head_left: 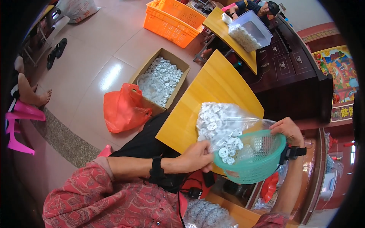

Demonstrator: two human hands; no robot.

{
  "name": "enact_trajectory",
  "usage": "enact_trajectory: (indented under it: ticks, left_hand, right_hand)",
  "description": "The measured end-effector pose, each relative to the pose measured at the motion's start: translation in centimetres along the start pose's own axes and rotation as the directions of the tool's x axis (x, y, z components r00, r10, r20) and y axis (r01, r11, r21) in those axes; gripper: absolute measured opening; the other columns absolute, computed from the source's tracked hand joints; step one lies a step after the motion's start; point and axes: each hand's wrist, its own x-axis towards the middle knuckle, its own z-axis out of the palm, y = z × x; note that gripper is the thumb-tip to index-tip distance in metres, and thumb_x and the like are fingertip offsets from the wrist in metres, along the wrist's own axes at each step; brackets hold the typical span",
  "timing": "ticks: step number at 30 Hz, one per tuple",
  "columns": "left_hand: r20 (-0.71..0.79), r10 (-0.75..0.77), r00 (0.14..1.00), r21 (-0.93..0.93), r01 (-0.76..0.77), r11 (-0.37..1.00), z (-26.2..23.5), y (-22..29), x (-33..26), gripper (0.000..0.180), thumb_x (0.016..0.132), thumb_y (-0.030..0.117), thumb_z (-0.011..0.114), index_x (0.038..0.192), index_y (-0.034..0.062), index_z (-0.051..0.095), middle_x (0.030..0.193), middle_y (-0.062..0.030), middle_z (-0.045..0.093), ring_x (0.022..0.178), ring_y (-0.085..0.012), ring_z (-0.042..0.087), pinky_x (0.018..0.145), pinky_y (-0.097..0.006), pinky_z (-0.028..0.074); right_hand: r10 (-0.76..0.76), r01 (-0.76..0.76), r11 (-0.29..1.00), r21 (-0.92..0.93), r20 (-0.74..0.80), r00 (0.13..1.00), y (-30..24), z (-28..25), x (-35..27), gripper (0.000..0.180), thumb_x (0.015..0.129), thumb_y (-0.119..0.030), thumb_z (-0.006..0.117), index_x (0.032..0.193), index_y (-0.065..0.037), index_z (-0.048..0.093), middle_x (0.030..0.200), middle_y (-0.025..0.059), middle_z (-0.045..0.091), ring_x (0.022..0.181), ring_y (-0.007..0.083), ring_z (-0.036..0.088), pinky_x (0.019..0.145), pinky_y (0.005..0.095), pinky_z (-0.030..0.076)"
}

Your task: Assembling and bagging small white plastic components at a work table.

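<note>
The left hand (197, 156) and right hand (288, 131) grasp the basket (253, 173) between their fingers, the bag (217, 127) of white bits (223, 152) just past the left ones, so this looks like pouring, which calls for a gentle tip with the bag's mouth held open.

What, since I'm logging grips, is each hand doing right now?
Left hand: closed on the left rim of the green perforated basket; whether it pinches the clear bag cannot be told.
Right hand: closed, holding the basket's right rim.
</note>
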Motion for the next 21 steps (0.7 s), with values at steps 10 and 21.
enact_trajectory:
  ticks: [10,21]
  left_hand:
    - [0.008,0.104,0.995,-0.201,-0.1,0.974,-0.1,-0.3,0.8,0.014,0.086,0.004,0.053,0.097,-0.0014,0.046,0.074,-0.0085,0.057,0.063,-0.0147,0.062,0.055,-0.028,0.055]
    - [-0.033,0.143,0.989,-0.184,-0.147,0.972,-0.5,-0.3,0.3,0.013,0.088,0.005,0.053,0.096,-0.0016,0.046,0.075,-0.0091,0.058,0.062,-0.015,0.062,0.057,-0.028,0.055]
  right_hand:
    - [-0.01,0.017,0.993,0.119,-0.058,0.998,0.9,-0.2,0.3,0.019,0.061,-0.004,0.067,0.076,0.009,0.067,0.067,0.0099,0.065,0.057,0.015,0.061,0.055,0.0258,0.047]
    - [-0.092,0.063,0.991,-0.12,-0.253,0.963,-2.3,0.4,-3.1,0.018,0.064,-0.003,0.067,0.079,0.005,0.064,0.076,0.01,0.063,0.07,0.0142,0.06,0.063,0.0273,0.048]
